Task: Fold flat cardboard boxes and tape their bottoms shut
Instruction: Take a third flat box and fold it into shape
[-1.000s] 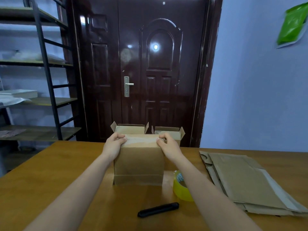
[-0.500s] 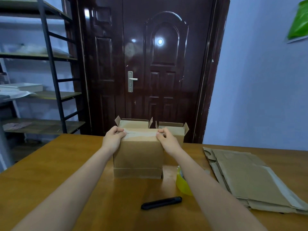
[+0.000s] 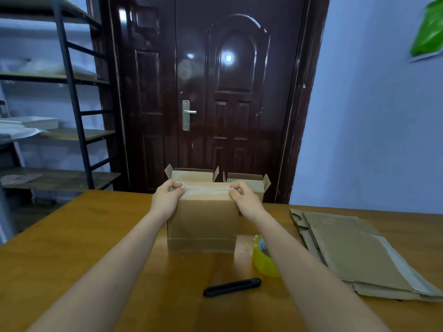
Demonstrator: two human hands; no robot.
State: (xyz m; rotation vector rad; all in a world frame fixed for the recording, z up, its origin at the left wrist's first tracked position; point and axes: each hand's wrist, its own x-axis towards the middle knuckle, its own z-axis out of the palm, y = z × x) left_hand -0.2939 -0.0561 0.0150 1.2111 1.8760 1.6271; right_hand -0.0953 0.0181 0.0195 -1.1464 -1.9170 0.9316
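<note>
My left hand [image 3: 167, 200] and right hand [image 3: 244, 200] curled on the top edges of the upturned cardboard box [image 3: 203, 219] mid-table [image 3: 72, 248] (taped seam up), tape roll [image 3: 262, 257] beside, flat boxes [image 3: 354, 250] right.

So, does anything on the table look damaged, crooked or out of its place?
Nothing stands out. The box stands square on the table, with the left hand and right hand pressing its taped top edge. The tape roll, black cutter and flat cardboard stack lie undisturbed.
</note>
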